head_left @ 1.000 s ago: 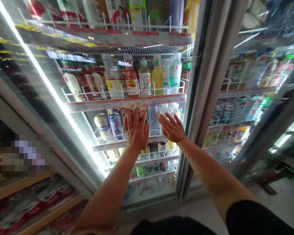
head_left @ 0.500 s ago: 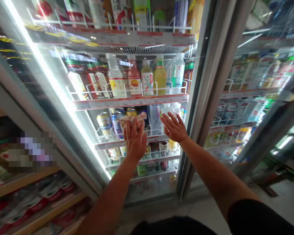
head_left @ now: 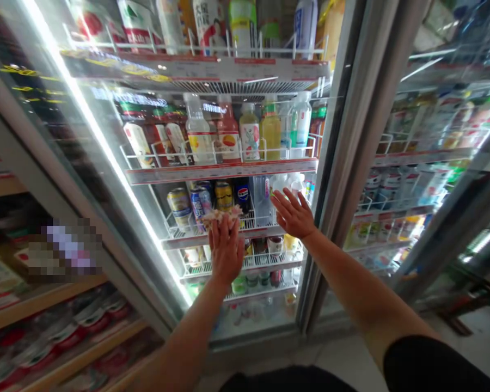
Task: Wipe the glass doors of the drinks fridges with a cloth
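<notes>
My left hand presses a crumpled pale cloth flat against the glass door of a drinks fridge, at the level of the can shelf. The cloth sticks out past my fingertips. My right hand lies open on the same glass just to the right, fingers spread, close to the door's metal frame. Behind the glass stand cans and, one shelf up, bottles.
A second glass-fronted fridge with drinks stands to the right of the frame. Wooden shelves with packaged goods run along the left. Pale floor shows below the fridge.
My left hand has slid the cloth down the glass, from the shelf edge under the bottles to the can shelf. My right hand has barely moved.
</notes>
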Tool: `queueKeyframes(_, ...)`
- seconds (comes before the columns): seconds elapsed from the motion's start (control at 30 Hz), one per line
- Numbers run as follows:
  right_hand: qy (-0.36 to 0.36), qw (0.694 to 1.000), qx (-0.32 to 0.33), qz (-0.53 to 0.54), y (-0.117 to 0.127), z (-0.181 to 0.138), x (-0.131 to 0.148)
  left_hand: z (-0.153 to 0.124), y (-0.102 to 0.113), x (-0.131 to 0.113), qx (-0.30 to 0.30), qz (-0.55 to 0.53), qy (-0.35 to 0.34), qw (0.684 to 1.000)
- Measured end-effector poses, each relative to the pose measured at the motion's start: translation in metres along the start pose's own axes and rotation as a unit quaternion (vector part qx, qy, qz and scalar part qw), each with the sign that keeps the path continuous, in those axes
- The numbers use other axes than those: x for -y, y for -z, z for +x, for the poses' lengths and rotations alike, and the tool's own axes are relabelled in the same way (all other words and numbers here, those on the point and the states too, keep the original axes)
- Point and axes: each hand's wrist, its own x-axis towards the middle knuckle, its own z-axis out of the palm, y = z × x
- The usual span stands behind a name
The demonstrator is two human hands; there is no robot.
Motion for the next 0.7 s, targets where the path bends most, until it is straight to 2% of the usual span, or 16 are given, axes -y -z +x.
queueKeyframes(0.1,-0.001,1.000,0.000,0.002,0.000,0.000,0.000,-0.020,-0.007,-0.003,0.030,0.012,-0.020,0.999)
queueKeyframes(0.27,-0.021,0.999,0.029,0.020,-0.002,-0.003,0.000,0.011,0.003,0.011,-0.003,-0.010,0.012,1.000)
queueKeyframes(0.33,-0.018,0.999,0.022,0.020,-0.002,-0.003,0.000,0.014,0.005,0.013,-0.013,-0.015,0.020,1.000)
queueKeyframes(0.53,0.000,1.000,0.000,0.003,-0.001,-0.001,0.000,-0.035,-0.012,0.000,0.047,0.005,-0.014,0.999)
queueKeyframes(0.6,-0.001,1.000,0.000,0.003,-0.002,-0.002,-0.001,-0.030,-0.012,0.001,0.052,0.005,-0.009,0.999)
queueKeyframes(0.7,-0.009,1.000,0.013,0.011,-0.003,-0.004,-0.001,-0.003,-0.005,0.009,0.021,-0.005,0.012,1.000)
